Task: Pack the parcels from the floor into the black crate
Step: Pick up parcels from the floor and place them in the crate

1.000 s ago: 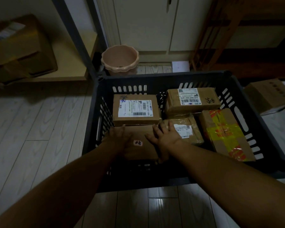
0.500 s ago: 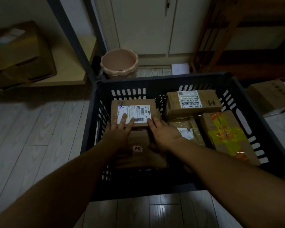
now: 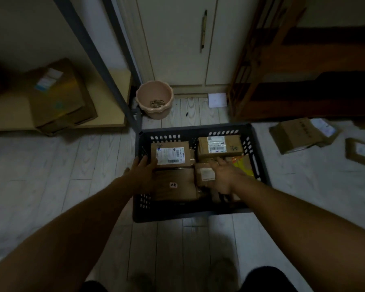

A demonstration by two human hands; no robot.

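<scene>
Left hand (image 3: 144, 168) flat-fingered at the black crate's (image 3: 177, 211) left wall, right hand (image 3: 223, 174) loose and empty over the middle.
Neither hand holds anything. Left fingers reach the labelled parcel (image 3: 170, 154) in the far-left corner, probably squaring it so the rows pack tight. Right hovers above the small parcel (image 3: 205, 174); can't tell if it touches. Loose parcels (image 3: 293, 135) lie on the floor (image 3: 51, 186) off the crate's right side, so packing isn't finished.
</scene>
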